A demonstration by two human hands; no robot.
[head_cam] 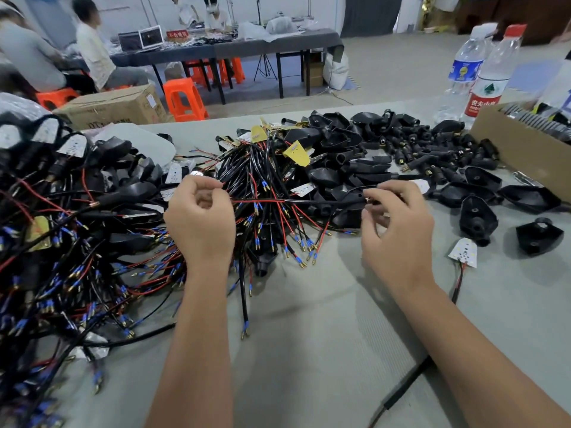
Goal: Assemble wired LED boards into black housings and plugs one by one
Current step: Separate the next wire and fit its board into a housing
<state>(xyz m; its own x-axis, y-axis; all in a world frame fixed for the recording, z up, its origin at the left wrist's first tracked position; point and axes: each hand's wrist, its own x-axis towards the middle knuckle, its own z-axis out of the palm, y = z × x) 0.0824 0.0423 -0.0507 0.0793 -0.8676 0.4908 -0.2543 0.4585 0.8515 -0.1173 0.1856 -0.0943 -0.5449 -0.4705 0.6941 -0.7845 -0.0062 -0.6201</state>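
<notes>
My left hand (pixel 200 217) pinches the red wire (pixel 256 201) of a wired LED board and holds it taut. That wire runs right into a black cable (pixel 321 201) whose other end my right hand (pixel 397 223) grips, at a small black plug with a brass tip (pixel 369 199). Behind both hands lies a heap of wired boards (pixel 268 180) with red and black leads. Empty black housings (pixel 477 216) and black plugs (pixel 432 149) are spread at the right. One white LED board (pixel 463 252) with its leads lies alone near my right wrist.
A large tangle of assembled units (pixel 61 227) fills the left side. A cardboard box (pixel 522 149) and two water bottles (pixel 482 75) stand at the far right. Bare grey table cloth (pixel 309 350) lies between my forearms. People sit at another table in the background.
</notes>
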